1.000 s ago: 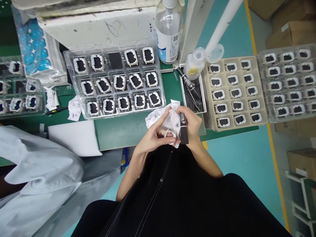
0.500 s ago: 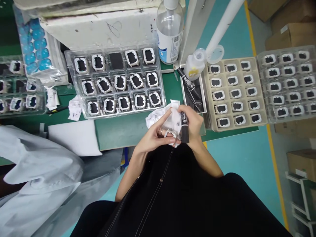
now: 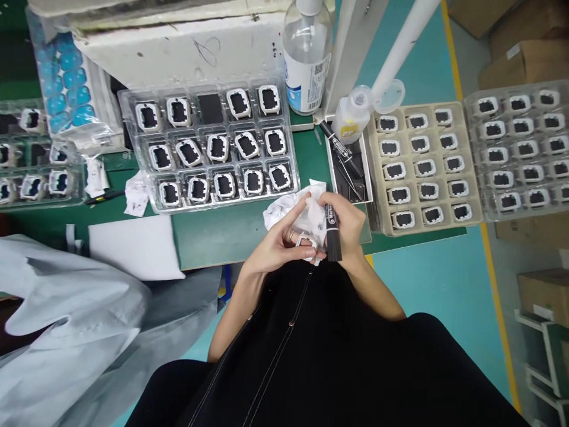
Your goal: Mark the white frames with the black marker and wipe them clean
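Just in front of my body, my left hand [image 3: 278,243] grips a small white frame [image 3: 306,244] shaped like a watch case, its thumb and fingers around the edge. My right hand [image 3: 349,222] is closed on a black marker pen [image 3: 332,231], whose thick black end points down toward me. A crumpled white cloth [image 3: 288,209] with dark smudges lies between and behind both hands. The marker's other end and some of the right fingertips are hidden.
A clear tray [image 3: 213,198] of similar frames lies ahead, with a beige tray [image 3: 377,196] to the right. A pump bottle [image 3: 306,71], a small white bottle [image 3: 350,118] and a box with another marker [image 3: 340,148] stand nearby. A person's grey sleeve [image 3: 89,296] is at left.
The marker in my right hand has turned slightly, so its lettering shows differently. My left hand and the white frame stay nearly in place.
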A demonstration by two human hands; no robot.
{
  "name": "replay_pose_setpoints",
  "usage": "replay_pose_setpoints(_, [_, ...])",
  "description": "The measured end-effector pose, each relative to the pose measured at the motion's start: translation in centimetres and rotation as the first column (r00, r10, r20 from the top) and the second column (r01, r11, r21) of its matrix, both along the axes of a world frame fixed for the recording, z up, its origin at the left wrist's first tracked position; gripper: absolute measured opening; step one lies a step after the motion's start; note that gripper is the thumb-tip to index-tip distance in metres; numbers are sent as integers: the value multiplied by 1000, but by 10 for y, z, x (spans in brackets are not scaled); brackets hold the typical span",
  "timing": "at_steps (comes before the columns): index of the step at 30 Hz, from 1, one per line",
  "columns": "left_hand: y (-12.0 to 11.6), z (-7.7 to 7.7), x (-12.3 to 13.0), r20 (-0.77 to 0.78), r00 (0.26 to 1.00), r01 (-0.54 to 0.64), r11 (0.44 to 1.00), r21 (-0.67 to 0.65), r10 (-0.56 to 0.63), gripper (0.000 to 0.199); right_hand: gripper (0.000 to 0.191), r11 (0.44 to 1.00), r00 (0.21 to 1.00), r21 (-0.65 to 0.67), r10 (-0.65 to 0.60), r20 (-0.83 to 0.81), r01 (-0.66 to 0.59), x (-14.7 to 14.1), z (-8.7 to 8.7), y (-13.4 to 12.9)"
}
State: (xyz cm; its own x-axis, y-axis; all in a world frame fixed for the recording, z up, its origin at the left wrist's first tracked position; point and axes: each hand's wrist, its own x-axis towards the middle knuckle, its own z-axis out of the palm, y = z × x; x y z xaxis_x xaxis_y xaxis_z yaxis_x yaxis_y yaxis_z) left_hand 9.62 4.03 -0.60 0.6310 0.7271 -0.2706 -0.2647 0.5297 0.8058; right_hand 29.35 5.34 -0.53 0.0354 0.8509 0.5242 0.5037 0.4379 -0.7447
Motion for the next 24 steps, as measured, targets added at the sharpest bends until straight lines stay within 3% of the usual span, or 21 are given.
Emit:
replay_pose_setpoints(6, [0,-1,-2,16,1000,1,1000,13,-1,137,8,999,998,5,48,-30,-48,0,-1,2])
replay_pose_setpoints(10, [-1,-3,-4,36,999,21,999,24,-22,144,10,987,988,59,-144,-63,148,8,-11,12])
replay_pose_setpoints(13, [-4,-1,-8,25,998,-53,998,24,52,144,12,980,986,115,-165,8,163,10,-17,16])
replay_pose_setpoints(17, [-8,17,-10,-28,975,-217,973,75,219,134,21,981,977,128,-163,138,145,4,-18,12])
replay_pose_setpoints(24, [-11,56,2,-157,868,-451,880,152,472,123,23,993,905,105,-101,414,62,2,-25,5])
